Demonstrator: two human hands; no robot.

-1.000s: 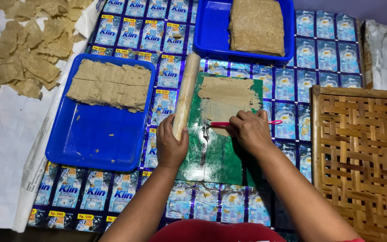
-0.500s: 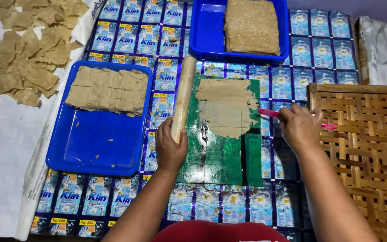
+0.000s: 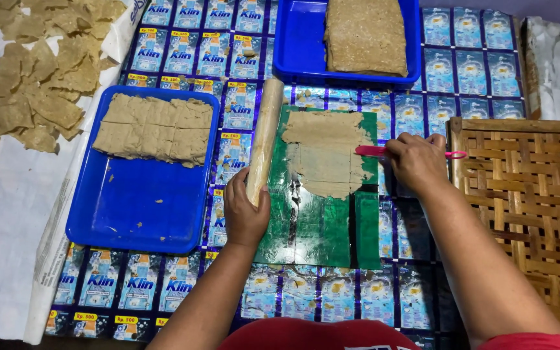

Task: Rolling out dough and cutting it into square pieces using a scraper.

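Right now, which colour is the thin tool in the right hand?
Pink. The thin tool in the right hand shows best in the head view.

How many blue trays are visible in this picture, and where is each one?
2. One blue tray lies left of the left hand, holding cut dough squares. The second blue tray is at the top centre, holding a thick slab.

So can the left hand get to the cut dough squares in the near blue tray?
Probably yes. The left hand grips the rolling pin just beside that blue tray, and nothing lies between it and the dough squares, though it would need to let go first.
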